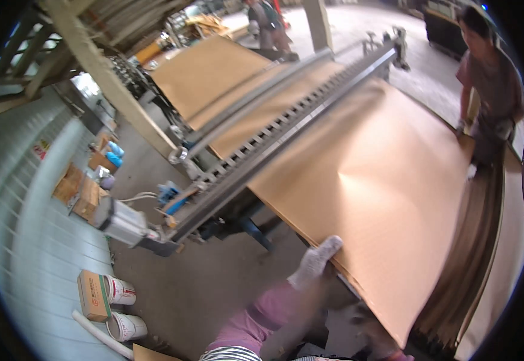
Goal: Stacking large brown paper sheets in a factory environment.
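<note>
A large brown cardboard sheet (388, 222) slopes from under a long metal machine bar toward me, its surface slightly buckled. My left hand (315, 263), in a pale knitted glove, is closed on the sheet's left edge, with the thumb on top and the fingers underneath. Low in the picture, by the sheet's near corner, my right hand (398, 355) shows only in part; blur and the picture's edge hide its fingers. On the right a co-worker (490, 90) stands at the sheet's far edge, gloved hands close to it.
The slotted machine bar (298, 114) crosses ahead, with a motor (120, 222) at its left end. Another cardboard sheet (210, 75) lies beyond. At right stands a stack of cardboard (469, 240). Two white buckets (126, 327) and a carton (93, 295) sit at lower left.
</note>
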Motion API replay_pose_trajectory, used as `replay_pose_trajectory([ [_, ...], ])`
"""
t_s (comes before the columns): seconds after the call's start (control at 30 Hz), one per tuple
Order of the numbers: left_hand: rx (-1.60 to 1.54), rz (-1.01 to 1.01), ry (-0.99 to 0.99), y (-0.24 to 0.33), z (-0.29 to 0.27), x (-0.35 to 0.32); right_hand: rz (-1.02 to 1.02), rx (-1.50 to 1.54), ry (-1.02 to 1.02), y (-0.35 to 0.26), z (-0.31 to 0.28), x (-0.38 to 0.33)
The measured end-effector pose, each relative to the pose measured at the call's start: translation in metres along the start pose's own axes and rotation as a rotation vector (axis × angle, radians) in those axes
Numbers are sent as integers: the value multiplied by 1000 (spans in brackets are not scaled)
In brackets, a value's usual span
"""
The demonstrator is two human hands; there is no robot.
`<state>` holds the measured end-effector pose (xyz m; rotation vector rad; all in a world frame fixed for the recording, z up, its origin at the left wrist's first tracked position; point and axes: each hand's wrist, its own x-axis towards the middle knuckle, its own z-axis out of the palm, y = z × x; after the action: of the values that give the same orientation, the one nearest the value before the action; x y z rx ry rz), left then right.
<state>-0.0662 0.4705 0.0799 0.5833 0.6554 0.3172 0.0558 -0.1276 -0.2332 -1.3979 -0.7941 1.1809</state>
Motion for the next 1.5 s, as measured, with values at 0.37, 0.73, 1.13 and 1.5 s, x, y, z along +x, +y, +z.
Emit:
replay_pose_trajectory([
  [0.37,5,-225,-232,-34,59,-61,-345,405,924,-428,140,162],
  [0.73,278,-18,-554,-72,137,-62,-347,616,704,-465,145,129],
  [1.13,-53,-309,-544,-107,173,-139,-256,-601,1000,-498,115,2],
  [1.5,250,241,-354,-110,216,-128,-568,67,321,-502,-30,-94],
])
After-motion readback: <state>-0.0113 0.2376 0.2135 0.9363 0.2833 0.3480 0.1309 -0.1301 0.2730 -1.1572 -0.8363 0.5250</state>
